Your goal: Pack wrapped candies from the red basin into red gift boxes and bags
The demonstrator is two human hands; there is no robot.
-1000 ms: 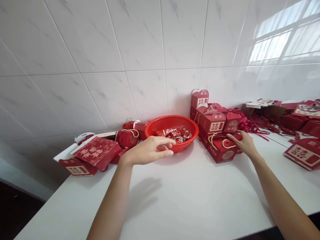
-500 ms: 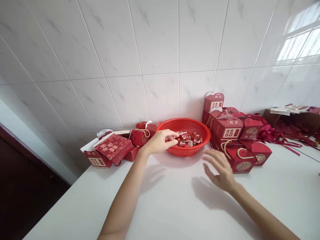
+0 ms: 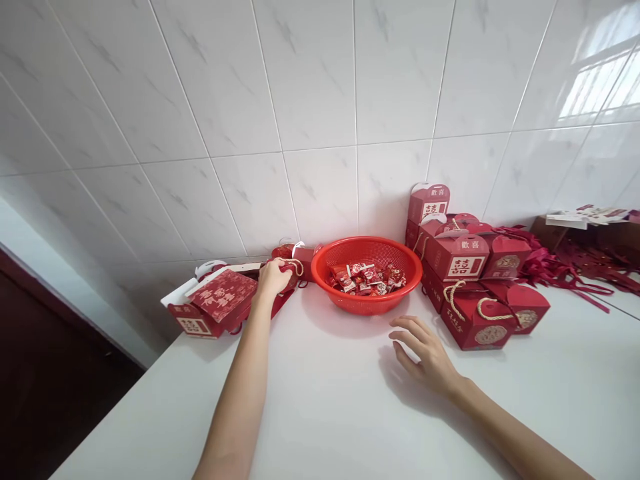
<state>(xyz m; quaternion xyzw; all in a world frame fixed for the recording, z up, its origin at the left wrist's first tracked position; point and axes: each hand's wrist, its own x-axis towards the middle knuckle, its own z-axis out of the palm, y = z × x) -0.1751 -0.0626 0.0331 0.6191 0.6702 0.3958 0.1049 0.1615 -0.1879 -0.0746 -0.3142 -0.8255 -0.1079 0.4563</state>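
My left hand (image 3: 271, 278) reaches into the left group of boxes, its fingers closed on a small red gift box (image 3: 291, 280) with a twisted rope handle. Part of that box is hidden behind the hand. My right hand (image 3: 423, 353) hovers over the white table, fingers apart and slightly bent, with nothing in it. Between and beyond both hands stands a red plastic colander (image 3: 367, 305) holding several red-and-white wrapped candies (image 3: 370, 275).
Left of my left hand lies a red box with a white flap (image 3: 225, 298). Stacked red gift boxes (image 3: 463, 257) stand right of the colander. Farther right are dark red ribbons (image 3: 543, 263) and a brown carton (image 3: 545, 231). A tiled wall (image 3: 320, 187) bounds the back of the table (image 3: 325, 400).
My left hand has left the colander's rim, moved left and closed on a small red gift box. My right hand has shifted slightly left and down.
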